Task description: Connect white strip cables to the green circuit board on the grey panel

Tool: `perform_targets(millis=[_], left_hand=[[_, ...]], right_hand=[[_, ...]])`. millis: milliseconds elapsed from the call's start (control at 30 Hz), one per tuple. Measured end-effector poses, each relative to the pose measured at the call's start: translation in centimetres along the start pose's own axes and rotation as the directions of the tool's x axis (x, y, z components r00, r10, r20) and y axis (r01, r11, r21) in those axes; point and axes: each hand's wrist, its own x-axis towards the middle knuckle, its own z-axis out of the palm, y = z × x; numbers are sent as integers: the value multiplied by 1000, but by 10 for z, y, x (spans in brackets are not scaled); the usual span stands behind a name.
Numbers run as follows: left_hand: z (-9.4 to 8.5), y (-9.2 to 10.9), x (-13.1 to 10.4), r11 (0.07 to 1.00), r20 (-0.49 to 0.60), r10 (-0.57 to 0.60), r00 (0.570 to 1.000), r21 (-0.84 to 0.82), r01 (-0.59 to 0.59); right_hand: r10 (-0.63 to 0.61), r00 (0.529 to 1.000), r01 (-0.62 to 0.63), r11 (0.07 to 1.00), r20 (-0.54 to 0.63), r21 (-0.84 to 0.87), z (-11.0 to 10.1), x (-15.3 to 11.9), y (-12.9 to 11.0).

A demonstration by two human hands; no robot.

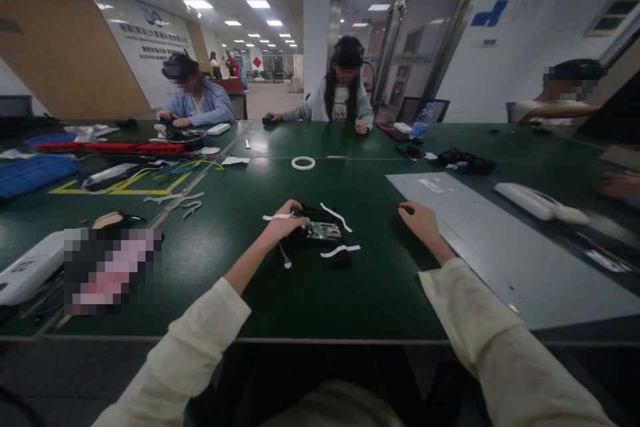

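Observation:
A small green circuit board (323,231) lies on the dark green table (310,293) in front of me, resting on a black part with several white tape strips (341,250) around it. My left hand (283,221) rests at the board's left edge, fingers curled and touching a white strip (276,217); whether it grips the strip I cannot tell. My right hand (419,220) lies palm down on the table to the right of the board, apart from it, with a small dark thing (403,209) at its fingertips.
A grey metal panel (500,247) lies at my right. A white tape ring (303,163) sits farther back. Cables, red and blue trays (30,173) and white devices crowd the left. Three people sit at the far and right sides of the table.

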Motion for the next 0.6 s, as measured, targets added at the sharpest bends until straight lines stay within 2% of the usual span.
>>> perform_targets(millis=[100,267,400,600], left_hand=[[-2,-1,2,995,60,-43,997,-90,48],[-5,-1,5,954,95,-190,977,-219,207],[-3,1,5,945,203,-196,959,-223,240],[7,-2,6,942,180,-175,968,-255,218]], right_hand=[[5,1000,-5,1000,7,3,-3,-2,-3],[14,999,-15,998,32,59,-8,-5,-9],[-15,999,13,998,39,63,-8,-7,-17],[-84,993,77,993,85,84,-6,-9,-27]])
